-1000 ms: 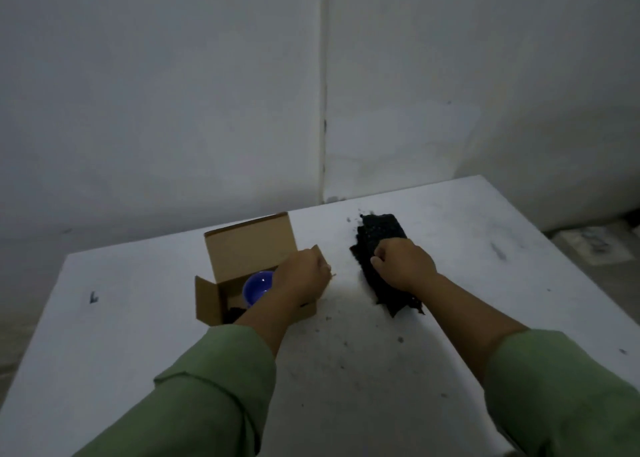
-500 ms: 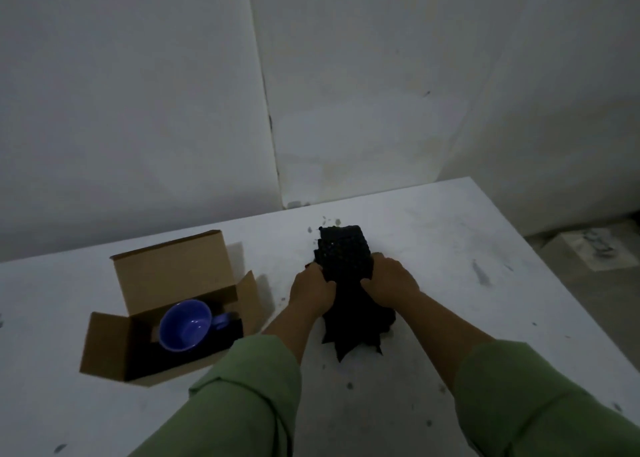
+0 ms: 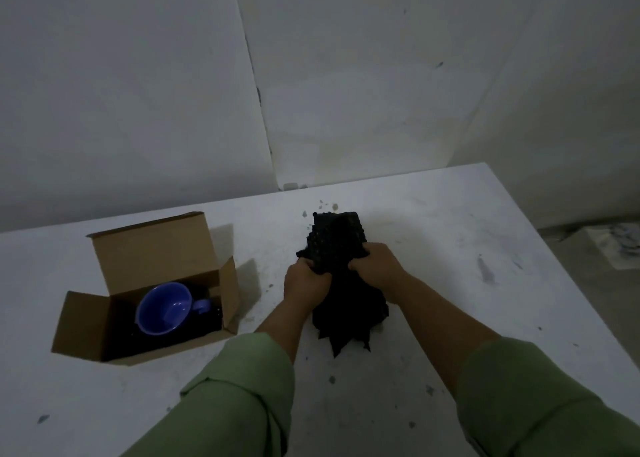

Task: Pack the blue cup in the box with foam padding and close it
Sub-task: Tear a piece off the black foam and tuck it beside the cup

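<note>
A brown cardboard box (image 3: 86,321) lies on the left of the white table with its flaps open. Inside it the blue cup (image 3: 162,308) rests on its side on dark padding, mouth facing me, handle to the right. To the right of the box lies a black foam sheet (image 3: 341,242), bunched in the middle. My left hand (image 3: 306,282) grips its left edge and my right hand (image 3: 375,268) grips its right edge. Its ragged near end hangs below my hands.
Black foam crumbs are scattered on the white table (image 3: 450,249) around the foam. White walls stand close behind the table. The table's right edge drops off to a floor with a pale object (image 3: 620,245) lying on it.
My left hand left the box and came over to the foam's left edge, joining my right hand. Both hands now squeeze the foam together. The view shifted, so the box sits further left.
</note>
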